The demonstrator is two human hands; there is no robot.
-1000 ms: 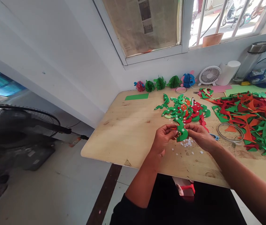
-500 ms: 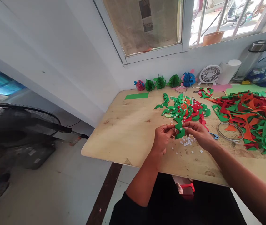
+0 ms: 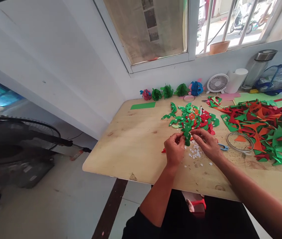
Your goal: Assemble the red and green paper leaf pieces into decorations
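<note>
Pinching green wavy paper cutout [image 3: 187,138] in left hand [image 3: 175,149], piece now more edge-on than before; right hand [image 3: 209,144] beside it, grip unclear.

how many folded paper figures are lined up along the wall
5, left to right: pink figure, first green figure, second green figure, third green figure, then blue figure beside the white fan.

Five folded-paper figures stand in a row: one pink-and-blue [image 3: 146,94], three green [image 3: 167,92], one blue-and-pink [image 3: 196,88]. There are one small white fan [image 3: 217,83], one white cylindrical roll [image 3: 236,80], one terracotta-coloured pot [image 3: 219,47] and two round hoops [image 3: 240,150]. The wavy green and red paper cutouts [image 3: 187,114] overlap too much to count.
</note>
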